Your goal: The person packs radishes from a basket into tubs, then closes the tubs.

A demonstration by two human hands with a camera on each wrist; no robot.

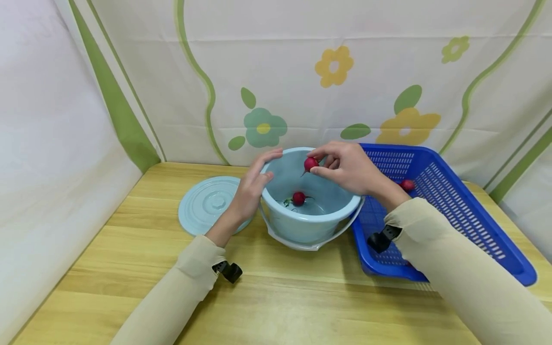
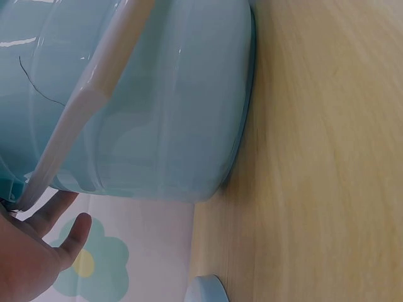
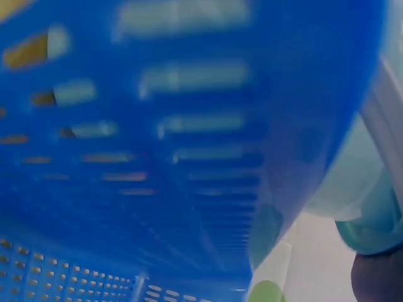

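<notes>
A light blue bucket with a white handle stands mid-table, holding shallow water and one red radish. My right hand is over the bucket's opening and pinches a second red radish in its fingertips. My left hand rests with straight fingers against the bucket's left rim. In the left wrist view the bucket wall and its white handle fill the frame, with the left hand beside them. The right wrist view is blurred blue basket mesh.
A blue slotted basket sits right of the bucket with another radish inside. The bucket's round lid lies flat on the wooden table to the left. A flowered cloth backdrop encloses the back and sides.
</notes>
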